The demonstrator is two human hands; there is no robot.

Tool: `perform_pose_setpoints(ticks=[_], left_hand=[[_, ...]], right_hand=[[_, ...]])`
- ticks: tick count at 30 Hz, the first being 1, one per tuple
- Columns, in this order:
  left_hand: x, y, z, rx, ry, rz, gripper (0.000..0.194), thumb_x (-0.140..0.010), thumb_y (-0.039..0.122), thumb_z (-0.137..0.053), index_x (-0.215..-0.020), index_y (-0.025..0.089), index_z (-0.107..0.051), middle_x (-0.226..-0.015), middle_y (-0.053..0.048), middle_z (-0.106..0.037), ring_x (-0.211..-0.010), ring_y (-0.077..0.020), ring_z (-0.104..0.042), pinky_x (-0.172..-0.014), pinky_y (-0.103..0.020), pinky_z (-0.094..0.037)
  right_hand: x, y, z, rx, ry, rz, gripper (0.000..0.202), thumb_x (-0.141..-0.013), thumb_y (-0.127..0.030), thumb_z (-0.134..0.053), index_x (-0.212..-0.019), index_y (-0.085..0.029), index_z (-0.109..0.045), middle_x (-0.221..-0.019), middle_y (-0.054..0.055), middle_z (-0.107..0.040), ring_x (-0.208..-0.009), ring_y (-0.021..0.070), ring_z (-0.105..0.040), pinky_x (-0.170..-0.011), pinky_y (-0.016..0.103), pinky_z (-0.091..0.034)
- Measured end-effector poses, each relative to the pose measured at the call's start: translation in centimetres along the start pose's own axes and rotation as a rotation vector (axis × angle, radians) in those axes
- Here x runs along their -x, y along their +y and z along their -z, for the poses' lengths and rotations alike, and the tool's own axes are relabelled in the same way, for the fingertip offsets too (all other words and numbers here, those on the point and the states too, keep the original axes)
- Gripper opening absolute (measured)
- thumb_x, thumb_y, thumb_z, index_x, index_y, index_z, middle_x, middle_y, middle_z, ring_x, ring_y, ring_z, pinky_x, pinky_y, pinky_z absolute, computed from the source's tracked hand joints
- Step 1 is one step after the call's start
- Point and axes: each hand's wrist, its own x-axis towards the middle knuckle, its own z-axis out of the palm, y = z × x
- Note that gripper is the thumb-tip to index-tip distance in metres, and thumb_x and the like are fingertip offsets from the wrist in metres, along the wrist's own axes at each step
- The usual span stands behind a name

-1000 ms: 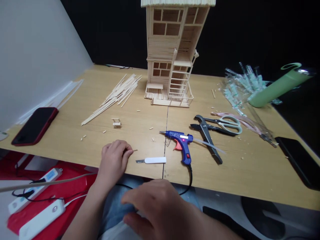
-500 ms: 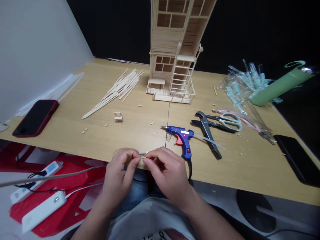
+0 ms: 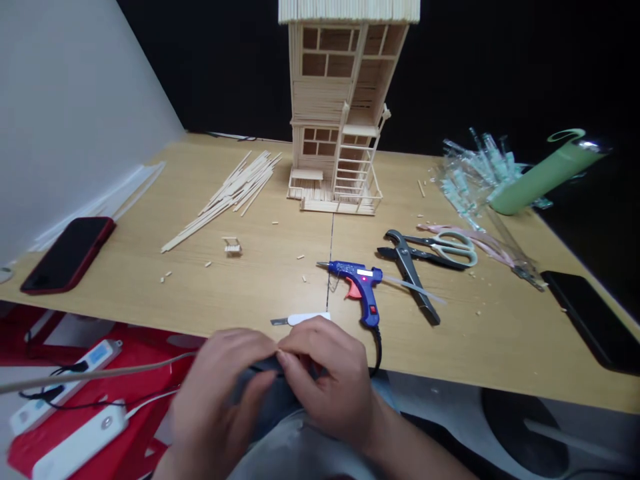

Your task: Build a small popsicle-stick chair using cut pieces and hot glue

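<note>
Just off the table's front edge, my right hand (image 3: 333,380) is closed in a pinch, with a tiny pale bit of wooden stick (image 3: 278,352) barely showing at its fingertips. My left hand (image 3: 220,387) is slightly blurred beside it. Its thumb stands apart from its fingers, and its index fingertip is close to the pinch; whether it touches is unclear. A white-handled craft knife (image 3: 305,319) lies right behind my hands. Farther right is a blue glue gun (image 3: 357,280) with a glue stick in its back. A miniature stick-built seat (image 3: 232,247) stands on the left of the table.
A model house of sticks (image 3: 320,100) stands at the back, with loose wooden sticks (image 3: 230,190) to its left. Cutters (image 3: 413,280), scissors (image 3: 450,250), a green bottle (image 3: 540,177) and a black phone (image 3: 595,320) lie right. A red-cased phone (image 3: 70,253) is left.
My hands have come down and nearer to my body, and the left thumb has parted from its fingers. The craft knife now shows fully. The view has tilted up, revealing the house's roof.
</note>
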Motion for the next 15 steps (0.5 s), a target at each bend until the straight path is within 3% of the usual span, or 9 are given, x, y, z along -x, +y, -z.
perform_pose_setpoints(ticks=[3, 5, 11, 15], left_hand=[[-1.1, -0.2, -3.0, 0.044, 0.036, -0.023, 0.026, -0.092, 0.017, -0.058, -0.106, 0.038, -0.065, -0.088, -0.002, -0.075, -0.081, -0.0220, -0.073, -0.072, -0.038, -0.061], [-1.5, -0.2, -3.9, 0.064, 0.007, -0.005, 0.023, -0.094, 0.016, -0.056, -0.103, 0.036, -0.064, -0.086, -0.001, -0.075, -0.079, -0.0198, -0.073, -0.070, -0.034, -0.061], [-1.7, -0.3, -4.1, 0.050, -0.136, -0.021, 0.014, -0.096, 0.020, -0.056, -0.095, 0.031, -0.064, -0.083, 0.000, -0.074, -0.075, -0.0178, -0.071, -0.067, -0.030, -0.058], [-1.6, 0.0, -4.6, 0.018, -0.144, -0.055, 0.014, -0.096, 0.018, -0.057, -0.092, 0.029, -0.064, -0.080, 0.000, -0.073, -0.073, -0.0181, -0.069, -0.069, -0.031, -0.056]], right_hand=[[0.4, 0.1, 0.4, 0.039, -0.014, -0.036, 0.017, -0.090, -0.009, -0.055, -0.084, -0.020, -0.068, -0.073, 0.003, -0.066, -0.068, 0.0157, -0.061, -0.060, 0.027, -0.049], [0.7, 0.3, 0.8, 0.066, -0.031, -0.072, 0.018, -0.090, -0.010, -0.054, -0.083, -0.020, -0.067, -0.071, 0.002, -0.064, -0.064, 0.0150, -0.057, -0.056, 0.027, -0.046], [1.5, 1.1, 1.7, 0.142, -0.064, -0.103, 0.019, -0.092, -0.010, -0.053, -0.082, -0.019, -0.067, -0.075, 0.005, -0.065, -0.070, 0.0166, -0.061, -0.062, 0.028, -0.050], [2.3, 1.5, 2.2, 0.288, -0.133, -0.077, 0.020, -0.089, -0.007, -0.052, -0.079, -0.018, -0.065, -0.079, 0.007, -0.068, -0.075, 0.0187, -0.065, -0.069, 0.030, -0.054]])
